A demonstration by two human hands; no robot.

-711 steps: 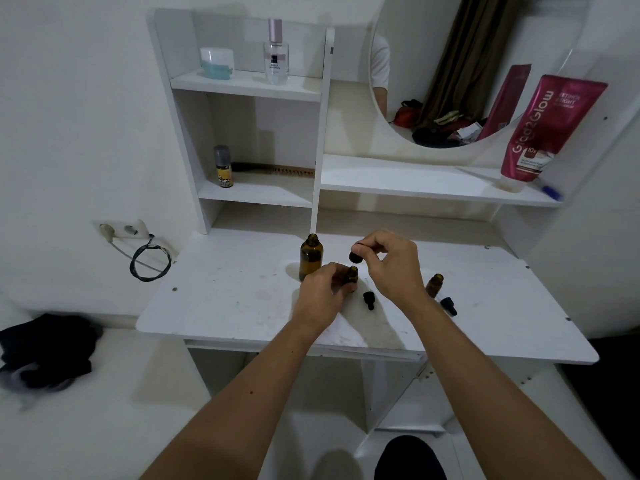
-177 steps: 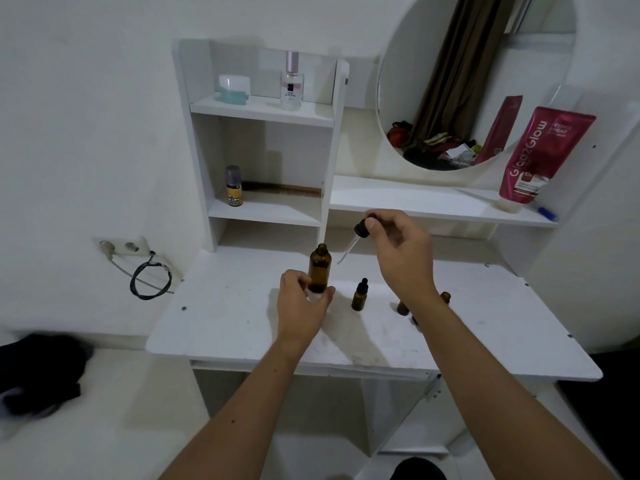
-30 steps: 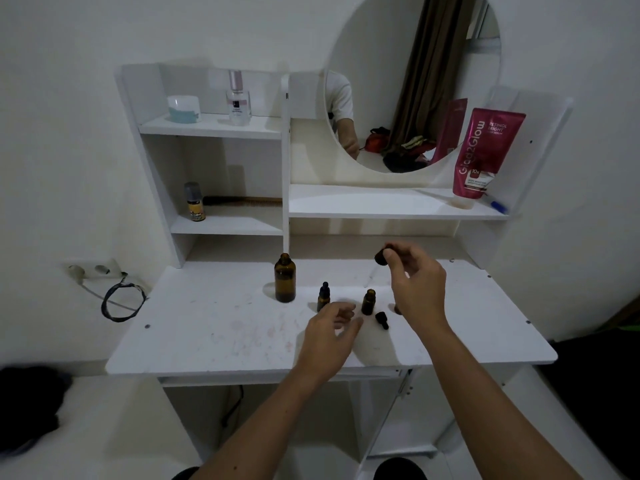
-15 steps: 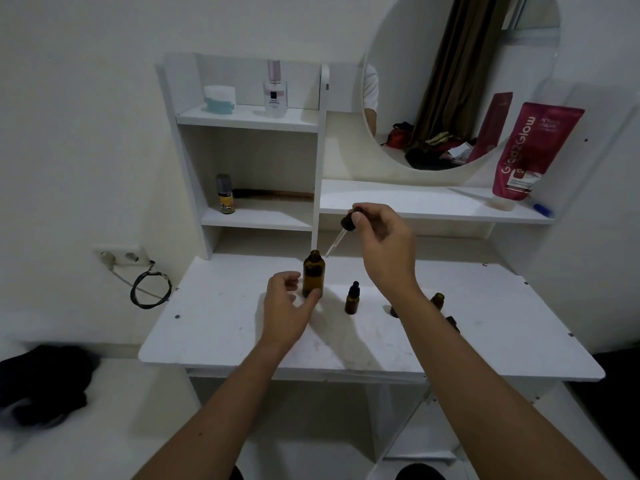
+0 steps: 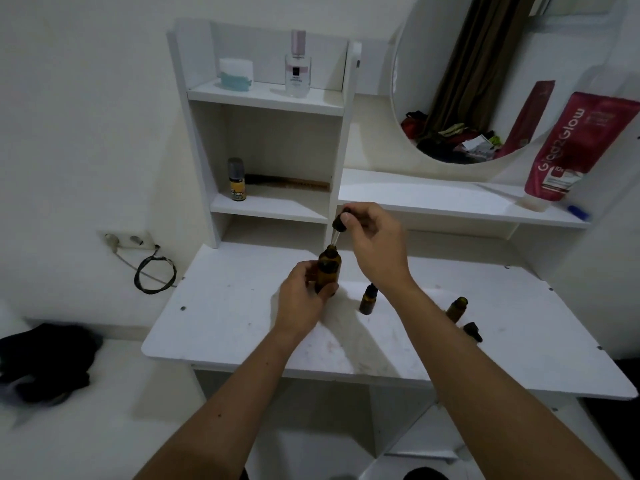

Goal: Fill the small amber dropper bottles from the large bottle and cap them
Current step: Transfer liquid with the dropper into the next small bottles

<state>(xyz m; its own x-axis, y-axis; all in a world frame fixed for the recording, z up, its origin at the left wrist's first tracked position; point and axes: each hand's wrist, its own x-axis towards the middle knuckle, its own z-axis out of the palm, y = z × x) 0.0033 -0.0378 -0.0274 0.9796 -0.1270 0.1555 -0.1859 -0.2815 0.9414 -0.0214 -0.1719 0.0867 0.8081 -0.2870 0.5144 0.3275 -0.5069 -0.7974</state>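
The left hand (image 5: 300, 299) grips the upright large bottle (image 5: 328, 270) on the table (image 5: 242, 306), while the right hand (image 5: 375, 237) pinches the dropper (image 5: 337, 226), tilted tip-down just above its mouth.

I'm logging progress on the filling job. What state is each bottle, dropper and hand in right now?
large amber bottle: uncapped, upright on the desk.
dropper: lifted, tip at the large bottle's mouth.
left hand: holds the large bottle.
right hand: pinches the dropper bulb.
capped small bottle: upright, dropper cap on.
open small bottle: uncapped, upright.
loose dropper cap: lying on the desk.
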